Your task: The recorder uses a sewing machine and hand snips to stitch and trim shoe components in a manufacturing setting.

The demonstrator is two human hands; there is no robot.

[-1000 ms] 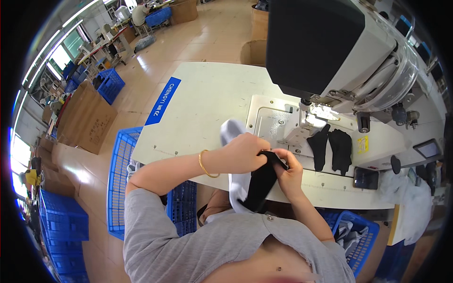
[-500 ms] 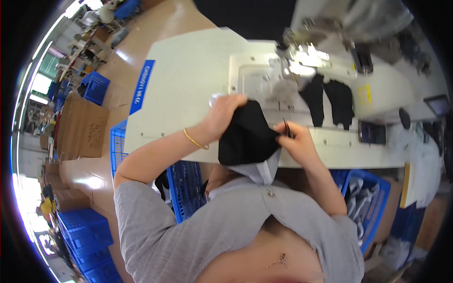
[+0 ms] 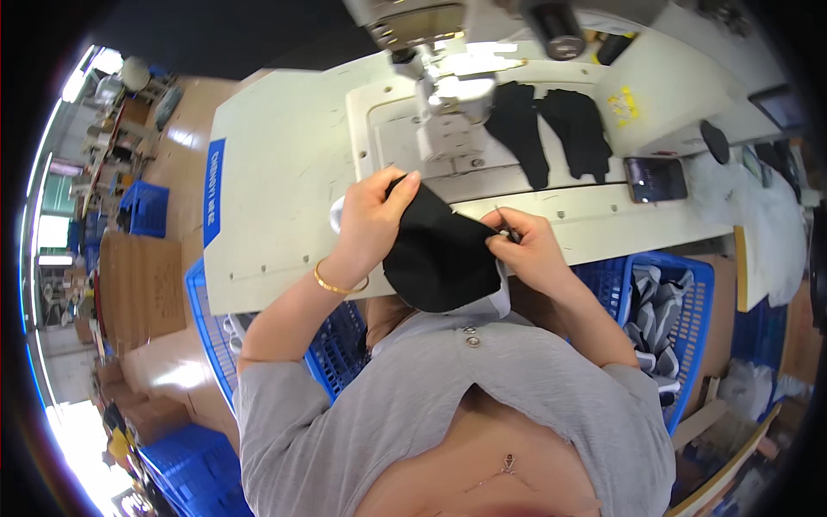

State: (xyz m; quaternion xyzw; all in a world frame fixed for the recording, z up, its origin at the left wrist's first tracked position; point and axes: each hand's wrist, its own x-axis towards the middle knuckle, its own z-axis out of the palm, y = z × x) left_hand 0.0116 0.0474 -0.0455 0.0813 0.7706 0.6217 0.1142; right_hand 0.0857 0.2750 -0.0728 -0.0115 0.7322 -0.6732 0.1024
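Just in front of the sewing machine [image 3: 457,95], I hold up a black fabric piece [image 3: 439,263] with a light grey part [image 3: 495,303] showing beneath it. My left hand [image 3: 372,220] pinches its upper left edge between thumb and fingers. At its right edge my right hand [image 3: 530,252] is closed on the cloth, with a small dark pointed tool [image 3: 510,231] also in the fingers; its exact kind cannot be made out. Something white and rounded [image 3: 337,215] shows behind my left hand. Two black fabric pieces [image 3: 519,133] [image 3: 575,133] lie flat right of the needle area.
A phone [image 3: 655,179] lies on the white table [image 3: 276,189], right of the black pieces. Below the table edge stand blue baskets; the right basket [image 3: 699,336] holds several grey and white pieces. Cardboard boxes [image 3: 142,289] and blue crates [image 3: 194,474] are on the floor at left.
The view has shifted, so the table and machine sit further left. The black piece is turned and tilted differently between my hands, which both keep their hold.
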